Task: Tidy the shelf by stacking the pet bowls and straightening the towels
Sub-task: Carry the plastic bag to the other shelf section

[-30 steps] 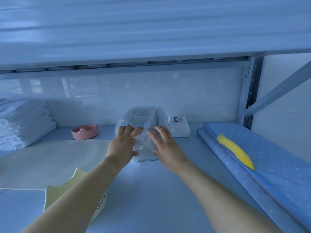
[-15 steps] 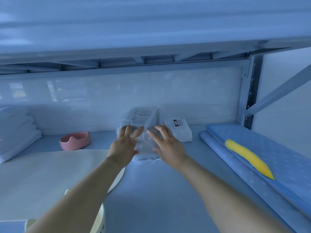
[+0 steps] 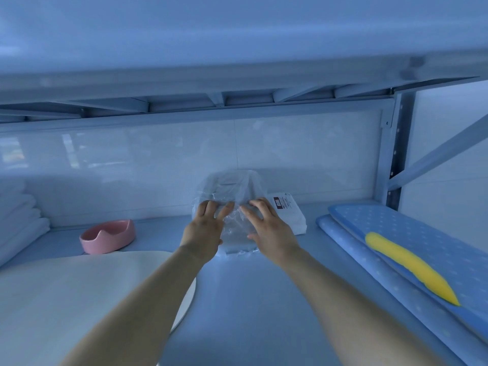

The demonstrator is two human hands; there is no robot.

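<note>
The shelf (image 3: 250,299) runs wide under a metal deck, with a pale glossy wall at its back edge. A big white oval board (image 3: 66,299) lies flat over the front left part of it, and the left forearm crosses over the board's right rim. Along the right edge lies a blue dotted padded board (image 3: 435,249), folded double, reaching from the back right corner toward the front. A stack of folded white towels (image 3: 18,223) sits at the left edge, near the back. At the middle of the back edge stands a crinkled clear plastic bag (image 3: 232,188) with something pale inside. The pink pet bowl (image 3: 108,236) rests upright between the towels and the bag, just behind the oval board. A long yellow piece (image 3: 409,265) lies on the blue board. A small white labelled pack (image 3: 290,215) sits just right of the bag. The left hand (image 3: 203,228) and right hand (image 3: 272,231) both lie on the bag's front, fingers spread and nearly straight: each grip is open, pressing the plastic.
</note>
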